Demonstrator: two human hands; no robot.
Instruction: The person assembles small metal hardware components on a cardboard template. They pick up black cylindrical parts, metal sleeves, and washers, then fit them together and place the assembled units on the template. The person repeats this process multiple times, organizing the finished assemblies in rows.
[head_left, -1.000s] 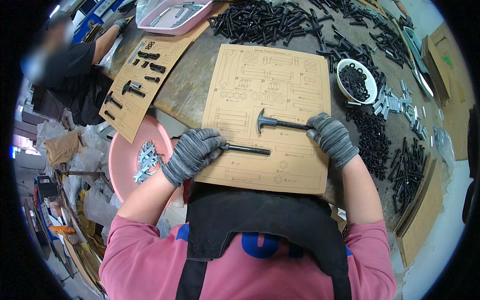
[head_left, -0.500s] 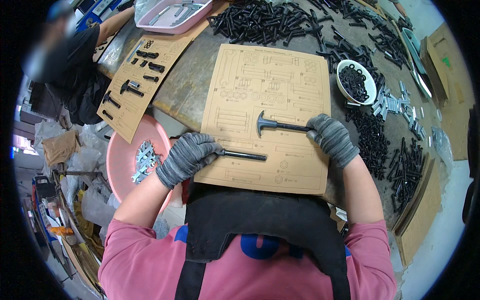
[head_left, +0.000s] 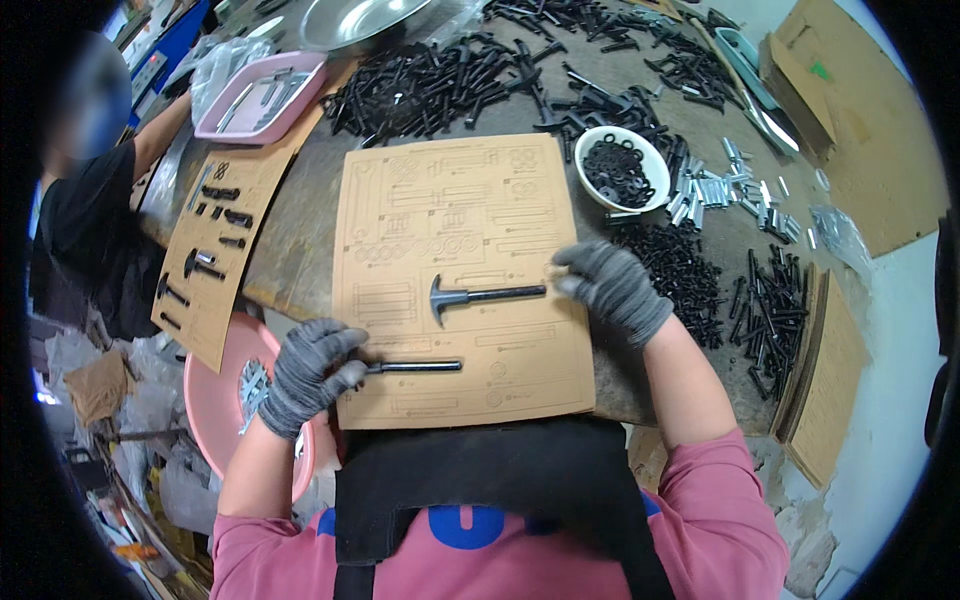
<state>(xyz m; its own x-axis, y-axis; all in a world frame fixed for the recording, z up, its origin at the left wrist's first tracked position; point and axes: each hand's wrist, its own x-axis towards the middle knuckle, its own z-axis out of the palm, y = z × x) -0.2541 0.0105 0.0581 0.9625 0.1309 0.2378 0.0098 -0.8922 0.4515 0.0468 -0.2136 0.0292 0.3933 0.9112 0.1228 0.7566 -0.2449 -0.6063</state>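
Note:
A brown cardboard sheet (head_left: pixel 470 400) printed with outlines of hardware lies in front of me. On its middle rests a black T-shaped bolt (head_left: pixel 490 294) with a curved crosshead at the left. Below it a black rod (head_left: pixel 425 367) lies level. At the rod's left end is my grey-gloved left hand (head_left: pixel 308 375), thumb and fingers apart, not closed round it. My right hand (head_left: pixel 617 290), also gloved, hovers over the sheet's right edge just past the bolt's tip. Its thumb and fingers are parted and hold nothing visible.
A white bowl (head_left: pixel 655 165) of black rings stands beyond my right hand. Black bolts (head_left: pixel 430 90) heap at the back, silver sleeves (head_left: pixel 715 190) at right. At left are a second cardboard sheet (head_left: pixel 225 280) with parts, a pink tub (head_left: pixel 205 400), a pink tray (head_left: pixel 265 125) and another person.
My view has shifted, so the sheet sits lower and further left. My right hand has come off the bolt's end, and my left fingers have opened off the rod.

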